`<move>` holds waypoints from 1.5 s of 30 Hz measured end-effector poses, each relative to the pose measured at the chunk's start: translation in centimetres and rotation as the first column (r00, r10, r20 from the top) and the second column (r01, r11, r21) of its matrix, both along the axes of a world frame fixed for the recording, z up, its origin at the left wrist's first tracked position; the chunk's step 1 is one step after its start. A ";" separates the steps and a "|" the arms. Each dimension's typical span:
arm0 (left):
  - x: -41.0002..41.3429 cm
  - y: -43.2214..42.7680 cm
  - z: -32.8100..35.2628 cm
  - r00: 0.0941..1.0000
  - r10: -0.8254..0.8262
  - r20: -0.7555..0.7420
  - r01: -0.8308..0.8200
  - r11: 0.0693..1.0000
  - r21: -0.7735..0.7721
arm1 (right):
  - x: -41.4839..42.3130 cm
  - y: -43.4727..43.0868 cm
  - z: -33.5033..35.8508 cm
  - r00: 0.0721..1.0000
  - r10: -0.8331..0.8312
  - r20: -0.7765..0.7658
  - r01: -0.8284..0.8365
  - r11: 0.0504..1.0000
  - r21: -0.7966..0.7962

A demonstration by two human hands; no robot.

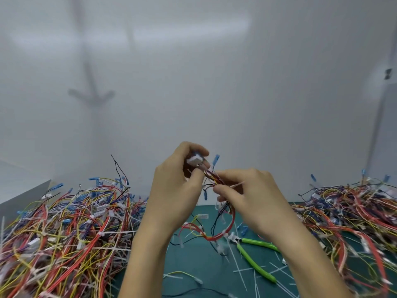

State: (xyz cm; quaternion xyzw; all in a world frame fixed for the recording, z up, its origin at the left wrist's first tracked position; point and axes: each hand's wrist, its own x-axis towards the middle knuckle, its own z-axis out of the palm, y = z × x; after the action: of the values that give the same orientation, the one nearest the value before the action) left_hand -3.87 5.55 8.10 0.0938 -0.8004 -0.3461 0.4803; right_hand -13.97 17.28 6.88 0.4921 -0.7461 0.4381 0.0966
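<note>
Green cutting mat [193, 267] fills the lower middle of the head view, and both hands are raised above it, in front of a pale wall [214, 82].

The left hand [174, 183] has its grip closed on a white plug [194, 161], which is pinched between thumb and curled fingers at the top of a harness [211, 179]. From the plug, the harness's red, yellow and dark wires run down to the right hand [247, 196]. That hand's grip is narrow, with the fingertips pinching the bundle just below the plug. A thin white tie [237, 184] sticks out sideways from between those fingers. Below the right hand the harness hangs in a red loop whose lower end touches the mat.

Cutters [255, 263] with bright green handles lie on the mat under the right forearm, near the foot of the loop. White offcuts [242, 276] of tie are scattered around them.

The left heap [64, 229] of tangled coloured wires, with blue terminals and white ties, spreads over the left side. The right heap [354, 214] does the same on the other side. Both heaps are well apart from the held harness.
</note>
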 end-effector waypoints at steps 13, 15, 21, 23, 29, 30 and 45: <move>-0.1 -1.4 -1.2 0.950 -0.099 0.295 0.068 0.991 0.114 | -1.2 0.7 1.0 0.638 0.476 0.606 0.113 0.720 -0.684; -0.3 -1.3 -1.0 0.963 -0.091 0.255 0.073 0.994 0.078 | -1.3 0.7 0.9 0.595 0.512 0.619 0.124 0.703 -0.700; 0.1 -1.9 -1.1 0.957 -0.135 0.255 0.105 0.986 0.127 | -1.4 0.9 1.1 0.596 0.522 0.610 0.160 0.667 -0.727; 0.2 -1.9 -1.1 0.969 -0.147 0.199 0.117 0.981 0.155 | -1.4 0.9 1.2 0.620 0.502 0.603 0.156 0.674 -0.722; 0.4 -1.7 -0.5 0.998 -0.051 -0.030 0.055 0.985 0.161 | -1.7 1.3 1.1 0.728 0.376 0.573 0.080 0.784 -0.616; 0.4 -1.7 -0.5 0.998 -0.048 -0.038 0.053 0.986 0.156 | -1.8 1.3 1.1 0.735 0.365 0.572 0.074 0.794 -0.603; 0.8 -3.0 -1.7 0.841 -0.243 0.484 0.163 0.966 0.202 | -2.3 1.4 1.1 0.550 0.560 0.619 0.160 0.658 -0.736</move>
State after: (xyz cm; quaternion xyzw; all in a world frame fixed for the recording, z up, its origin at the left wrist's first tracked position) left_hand -3.05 2.56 6.39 0.1321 -0.8745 -0.4187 0.2062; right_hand -16.26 18.69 7.95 0.2441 -0.3966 0.8758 -0.1267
